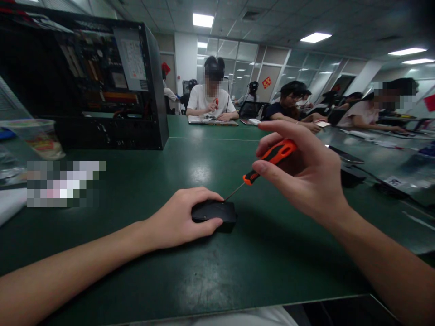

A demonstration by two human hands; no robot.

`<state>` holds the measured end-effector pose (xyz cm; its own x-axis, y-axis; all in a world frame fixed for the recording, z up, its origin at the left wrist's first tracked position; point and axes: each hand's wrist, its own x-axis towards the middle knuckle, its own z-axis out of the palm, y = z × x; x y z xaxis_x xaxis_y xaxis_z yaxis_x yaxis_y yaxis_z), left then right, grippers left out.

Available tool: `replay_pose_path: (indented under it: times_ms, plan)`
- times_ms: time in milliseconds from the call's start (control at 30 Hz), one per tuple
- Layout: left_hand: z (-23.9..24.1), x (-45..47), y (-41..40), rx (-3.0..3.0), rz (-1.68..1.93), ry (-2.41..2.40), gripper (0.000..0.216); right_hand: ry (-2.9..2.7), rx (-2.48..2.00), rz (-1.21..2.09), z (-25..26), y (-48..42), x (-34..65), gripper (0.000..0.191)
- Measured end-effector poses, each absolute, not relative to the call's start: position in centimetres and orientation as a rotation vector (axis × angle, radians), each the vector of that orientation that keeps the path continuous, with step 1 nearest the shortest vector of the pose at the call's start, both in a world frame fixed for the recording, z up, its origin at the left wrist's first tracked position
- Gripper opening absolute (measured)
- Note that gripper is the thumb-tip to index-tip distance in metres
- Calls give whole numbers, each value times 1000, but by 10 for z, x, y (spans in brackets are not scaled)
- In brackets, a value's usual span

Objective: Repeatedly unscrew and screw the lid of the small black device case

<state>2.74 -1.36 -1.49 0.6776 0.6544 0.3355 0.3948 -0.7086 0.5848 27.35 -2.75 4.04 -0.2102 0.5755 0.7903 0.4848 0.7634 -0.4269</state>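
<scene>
A small black rectangular box (pixel 215 211) lies on the green tabletop (pixel 146 276). My left hand (pixel 183 215) grips it from the left, thumb along the near side and fingers along the far side. In my right hand (pixel 302 167) is a screwdriver (pixel 277 153) with an orange and black handle, held between thumb and fingers with the index finger raised. Its thin metal shaft slants down to the left, and the tip meets the far top edge of the box, close to my left fingertips. Small screw-like spots show on the box's top face.
An opened black computer case (pixel 156 90) stands at the back left, beside a clear plastic cup (pixel 42 138). Dark cables and a phone-like slab (pixel 346 155) lie on the right. Several people sit across the table; one person (pixel 213 97) there holds an orange tool.
</scene>
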Motion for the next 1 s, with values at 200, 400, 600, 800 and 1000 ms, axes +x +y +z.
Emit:
replay_pose_path:
  times_ms: [200,400,600,800,1000]
  plan:
    - [-17,25,-15,2383,761,840,38,-1800,-806,203,35,-26,262,48]
    - [-19,21,-17,2392,774,840,38,-1801,-785,176,30,-23,252,45]
    - [-20,15,-16,2400,752,846,37,-1829,-788,181,34,-25,245,50]
    - [-22,14,-16,2394,764,813,36,-1962,-794,73,46,-13,234,47]
    - [-21,14,-17,2367,779,804,35,-2011,-876,101,39,-7,230,61]
